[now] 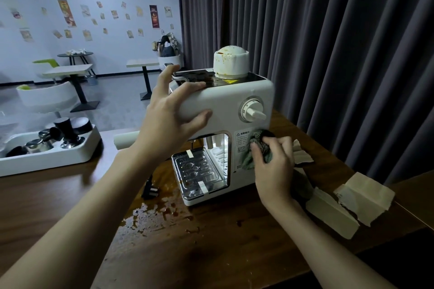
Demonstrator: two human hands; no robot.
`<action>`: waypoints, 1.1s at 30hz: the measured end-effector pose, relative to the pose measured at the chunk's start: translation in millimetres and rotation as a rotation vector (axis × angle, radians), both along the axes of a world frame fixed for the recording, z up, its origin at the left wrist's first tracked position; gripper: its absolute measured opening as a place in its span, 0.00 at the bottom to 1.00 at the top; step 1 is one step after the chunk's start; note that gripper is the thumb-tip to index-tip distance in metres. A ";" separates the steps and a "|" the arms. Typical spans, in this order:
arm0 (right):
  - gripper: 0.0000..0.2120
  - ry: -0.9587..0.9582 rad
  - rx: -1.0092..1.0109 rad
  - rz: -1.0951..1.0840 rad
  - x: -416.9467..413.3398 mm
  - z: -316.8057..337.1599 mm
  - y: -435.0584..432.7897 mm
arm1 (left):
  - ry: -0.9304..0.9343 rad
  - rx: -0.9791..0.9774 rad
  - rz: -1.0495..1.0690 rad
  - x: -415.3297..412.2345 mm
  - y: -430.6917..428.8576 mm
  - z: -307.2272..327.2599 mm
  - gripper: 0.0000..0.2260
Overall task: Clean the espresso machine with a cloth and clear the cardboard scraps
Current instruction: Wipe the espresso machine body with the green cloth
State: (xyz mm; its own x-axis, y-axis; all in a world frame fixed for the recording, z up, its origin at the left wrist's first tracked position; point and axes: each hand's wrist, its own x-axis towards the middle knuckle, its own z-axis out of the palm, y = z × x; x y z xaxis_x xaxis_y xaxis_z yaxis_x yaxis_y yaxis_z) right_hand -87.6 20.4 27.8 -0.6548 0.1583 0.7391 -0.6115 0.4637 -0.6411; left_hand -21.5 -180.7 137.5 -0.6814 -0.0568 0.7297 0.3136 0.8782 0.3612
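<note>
On the espresso machine (223,105), left hand (169,115) presses spread; right hand (273,166) clutches cloth (247,159).

The wooden table (223,241) carries the espresso machine (225,105), cardboard scraps (333,213), a white tray (58,159) (and spilled coffee (152,213)).

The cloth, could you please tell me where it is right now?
In the head view, the cloth is bunched in the right hand, pressed against the front of the espresso machine, below the dial and right of the drip tray.
</note>
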 end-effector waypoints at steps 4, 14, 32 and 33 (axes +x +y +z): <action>0.09 0.064 0.157 0.120 11.4 -8.3 -5.8 | 0.002 0.012 -0.017 0.1 -1.0 -1.2 0.23; 0.07 -0.097 0.127 0.056 12.7 -19.6 -4.5 | 0.002 0.050 -0.038 -1.5 -3.0 -4.6 0.23; 0.07 -0.288 0.191 -0.014 13.9 -29.1 6.3 | 0.008 0.062 -0.065 0.3 -5.5 -11.0 0.24; 0.06 -0.300 0.175 -0.050 15.0 -28.7 5.0 | 0.007 0.066 -0.062 0.6 -4.8 -10.7 0.24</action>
State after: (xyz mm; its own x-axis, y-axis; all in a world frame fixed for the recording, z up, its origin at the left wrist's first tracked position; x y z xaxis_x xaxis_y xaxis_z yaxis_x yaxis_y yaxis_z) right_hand -72.6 25.4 -0.9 -0.8418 0.0839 0.5333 -0.3813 0.6071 -0.6972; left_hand -20.9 -185.5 126.9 -0.6802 -0.0628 0.7303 0.3689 0.8316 0.4151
